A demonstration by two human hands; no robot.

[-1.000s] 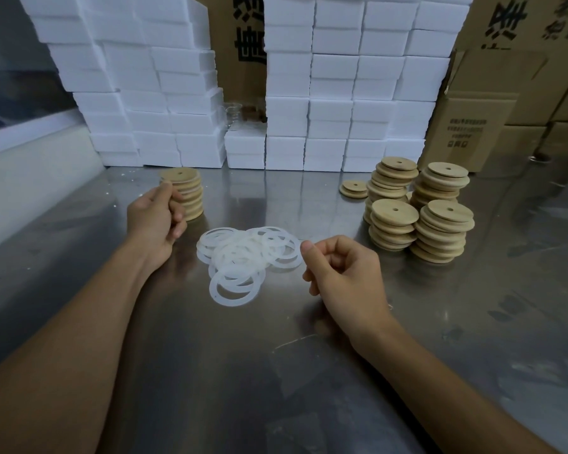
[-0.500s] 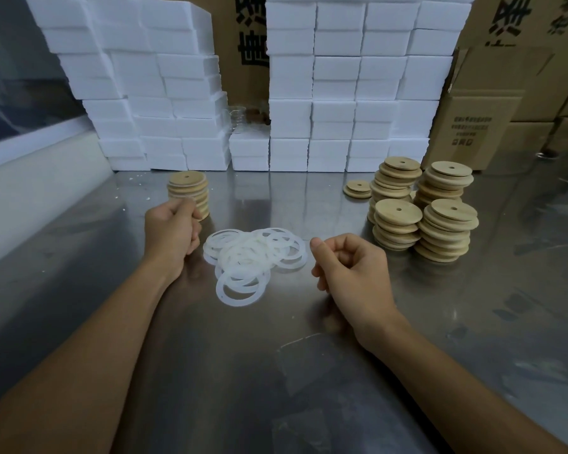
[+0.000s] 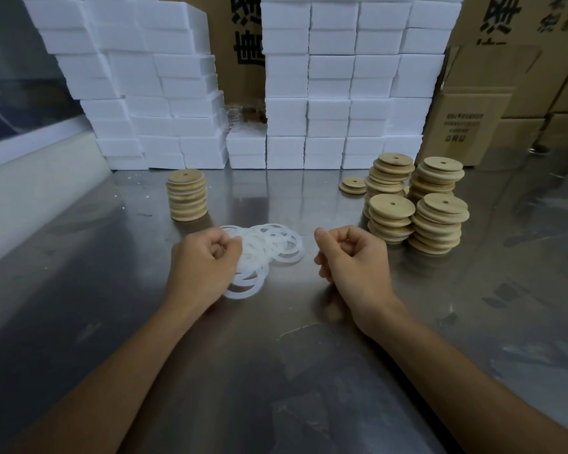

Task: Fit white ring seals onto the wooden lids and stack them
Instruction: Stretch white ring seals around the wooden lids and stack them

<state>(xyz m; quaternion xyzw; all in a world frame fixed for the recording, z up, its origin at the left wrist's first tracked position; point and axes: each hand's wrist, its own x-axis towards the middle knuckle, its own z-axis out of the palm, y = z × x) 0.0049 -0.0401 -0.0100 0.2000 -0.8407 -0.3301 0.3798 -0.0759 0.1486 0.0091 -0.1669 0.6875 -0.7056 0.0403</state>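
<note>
Near the middle of the steel tabletop (image 3: 309,371) lies a loose heap of white ring seals (image 3: 269,247), overlapping one another. The left hand (image 3: 204,267) sits over the heap's near-left side with its fingers curled in; whether its grip already pinches a ring I cannot tell, since the fingertips are folded out of sight against the pile. The right hand (image 3: 351,260) rests just beside the heap on its right, fingers curled into the palm and holding nothing that shows.

Toward the far left of the tabletop stands one neat stack of wooden lids (image 3: 187,196), which looks like the finished pile. Toward the far right stand four looser stacks of wooden lids (image 3: 417,204), with a low pair of lids (image 3: 353,185) lying just beside them. White foam boxes (image 3: 325,83) and brown cartons (image 3: 492,103) wall off the far edge.

The rings look thin, limp and translucent, likely to cling together, so one should be peeled off by its outer edge with a fingertip pinch rather than scooped. The lids look light and stiff, easy to take by the rim; the leaning stacks on the right could topple if nudged
</note>
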